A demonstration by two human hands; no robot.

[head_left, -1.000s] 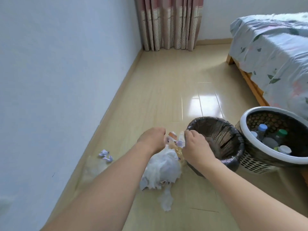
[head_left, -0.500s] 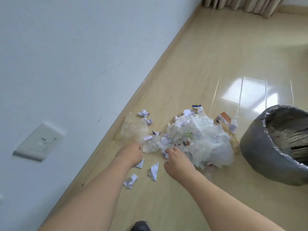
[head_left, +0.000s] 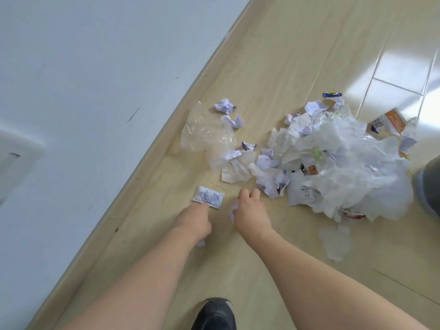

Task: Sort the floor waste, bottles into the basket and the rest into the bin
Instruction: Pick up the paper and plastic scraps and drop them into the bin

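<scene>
A pale wooden floor [head_left: 273, 55] meets a white wall [head_left: 95, 67]; a wall plate [head_left: 14, 158] sits left, a black shoe [head_left: 214, 314] below.

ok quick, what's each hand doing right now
Left hand: fingertips on the small printed sachet; grip cannot be told.
Right hand: curled round a crumpled paper scrap.

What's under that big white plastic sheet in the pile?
Under the white plastic sheet, crumpled paper scraps, an orange-labelled wrapper and a red-printed edge poke out. Anything deeper, bottles included, is covered.
</scene>
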